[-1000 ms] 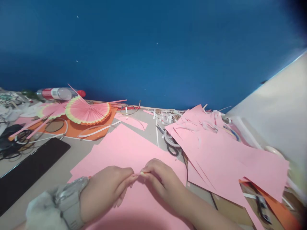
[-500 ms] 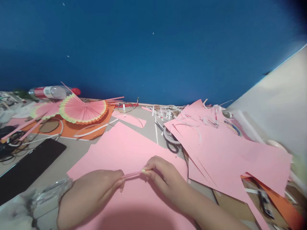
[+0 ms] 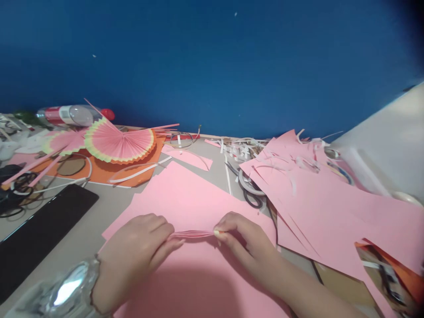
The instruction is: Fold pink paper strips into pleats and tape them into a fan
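Observation:
Between my two hands stretches a narrow strip of pleated pink paper (image 3: 194, 234), its folds pressed together in thin layers. My left hand (image 3: 135, 247) is closed on its left end, thumb below and fingers above. At the other end, my right hand (image 3: 250, 245) pinches the strip between thumb and fingertips. Under both hands lie pink paper sheets (image 3: 185, 190), overlapping at slightly different angles. A shiny watch-like band (image 3: 71, 287) is around my left wrist.
A black phone (image 3: 49, 234) lies at left. Behind it are a pleated pink fan (image 3: 121, 141) with a yellow-green edge, orange paper (image 3: 132, 176) and a bottle (image 3: 76, 115). Scissors (image 3: 252, 198) are partly under more pink sheets (image 3: 318, 212) at right. White paper scraps (image 3: 241, 150) lie near the blue wall.
The view has shifted, so most things sit further right. My left hand has turned, showing more of its back, and more of the pleated strip shows between my hands, with its layers slightly spread.

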{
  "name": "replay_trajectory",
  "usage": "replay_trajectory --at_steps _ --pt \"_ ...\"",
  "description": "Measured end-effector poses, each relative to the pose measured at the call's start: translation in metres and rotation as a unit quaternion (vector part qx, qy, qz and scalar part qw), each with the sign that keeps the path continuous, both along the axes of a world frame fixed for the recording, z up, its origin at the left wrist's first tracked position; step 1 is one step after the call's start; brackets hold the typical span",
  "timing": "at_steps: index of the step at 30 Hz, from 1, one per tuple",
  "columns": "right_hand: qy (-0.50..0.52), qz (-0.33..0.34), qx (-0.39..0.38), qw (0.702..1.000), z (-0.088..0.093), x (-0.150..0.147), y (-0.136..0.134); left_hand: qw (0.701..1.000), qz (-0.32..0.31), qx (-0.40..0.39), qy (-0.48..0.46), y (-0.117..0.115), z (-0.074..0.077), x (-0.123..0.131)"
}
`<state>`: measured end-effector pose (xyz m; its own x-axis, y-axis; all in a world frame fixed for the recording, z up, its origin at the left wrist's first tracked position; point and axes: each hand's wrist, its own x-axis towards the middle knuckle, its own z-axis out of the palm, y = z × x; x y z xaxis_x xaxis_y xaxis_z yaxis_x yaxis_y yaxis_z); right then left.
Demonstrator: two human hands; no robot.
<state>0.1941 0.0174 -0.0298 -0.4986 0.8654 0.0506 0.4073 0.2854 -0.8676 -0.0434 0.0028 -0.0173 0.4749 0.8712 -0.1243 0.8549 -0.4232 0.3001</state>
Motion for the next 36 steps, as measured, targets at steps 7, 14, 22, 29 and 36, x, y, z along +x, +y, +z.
replay_trajectory --at_steps 7,14,22,29,36 --pt "0.026 0.021 0.075 0.997 -0.003 -0.001 0.001 0.989 -0.056 0.136 0.001 -0.006 -0.011 0.003" --pt "0.095 -0.035 0.115 0.988 -0.011 0.005 0.001 0.996 -0.023 0.069 -0.060 0.001 -0.006 -0.002" --pt "0.100 -0.213 0.059 0.970 -0.009 0.011 0.016 0.965 0.149 0.032 -0.214 0.000 0.005 -0.010" --pt "0.149 -0.234 -0.050 0.960 -0.015 0.011 0.018 0.934 0.186 -0.142 -0.270 0.007 0.013 -0.005" --pt "0.152 -0.228 -0.061 0.960 -0.015 0.011 0.020 0.944 0.142 -0.165 -0.247 0.014 0.016 -0.008"
